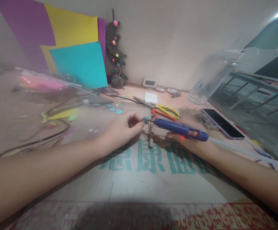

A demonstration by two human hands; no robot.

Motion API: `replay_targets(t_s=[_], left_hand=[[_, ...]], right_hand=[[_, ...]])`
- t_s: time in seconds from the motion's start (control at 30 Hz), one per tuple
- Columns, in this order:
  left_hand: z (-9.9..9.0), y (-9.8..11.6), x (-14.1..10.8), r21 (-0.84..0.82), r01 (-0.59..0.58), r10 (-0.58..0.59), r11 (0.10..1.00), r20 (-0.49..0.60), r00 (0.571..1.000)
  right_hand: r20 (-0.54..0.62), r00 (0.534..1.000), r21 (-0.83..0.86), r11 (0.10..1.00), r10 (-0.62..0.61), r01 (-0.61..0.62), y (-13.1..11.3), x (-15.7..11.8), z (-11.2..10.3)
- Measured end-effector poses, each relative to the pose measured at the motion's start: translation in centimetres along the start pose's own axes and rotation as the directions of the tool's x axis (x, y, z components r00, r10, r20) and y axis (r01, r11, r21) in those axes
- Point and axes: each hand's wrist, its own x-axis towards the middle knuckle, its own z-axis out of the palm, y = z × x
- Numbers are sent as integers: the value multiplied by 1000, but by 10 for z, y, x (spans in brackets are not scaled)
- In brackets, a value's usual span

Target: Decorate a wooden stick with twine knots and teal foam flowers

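Note:
In the middle of the head view, my left hand (126,126) pinches a small teal piece (145,120) between thumb and fingertips. My right hand (191,135) is wrapped round a blue glue gun (177,127), whose metal tip points left and meets or nearly meets the teal piece. A red light glows on the gun's underside. Just below the tip is a short wooden stick (150,142), upright in the view, with thin strands around it. Several teal flower-shaped cutouts (119,111) lie beyond my left hand. Scissors (162,110) with yellow and orange-red handles lie behind the gun.
A phone (222,123) and grey twine (204,119) lie at the right, before a clear bottle (204,83). Coloured sheets (78,64) lean on the wall at the left. A black cable (43,135) curves across the left side. A small white display (149,82) stands at the back.

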Motion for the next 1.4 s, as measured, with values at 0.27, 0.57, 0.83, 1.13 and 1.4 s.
replay_targets(t_s=[0.27,0.57,0.83,1.13,1.4], left_hand=[[-1,0,0,17,-15,15,1000,5,1000],[-1,-1,0,33,-18,18,999,10,1000],[0,-1,0,41,-33,32,999,12,999],[0,-2,-1,52,-40,40,998,10,999],[-1,-2,-1,45,-33,32,998,16,999]], right_hand=[[-2,1000,-2,1000,-6,6,5,0,3],[4,1000,-37,999,-3,3,3,0,1],[26,999,-70,997,-26,28,5,1,0],[-1,1000,-38,999,-17,17,2,0,-1],[6,1000,-45,999,-11,11,6,0,0]])
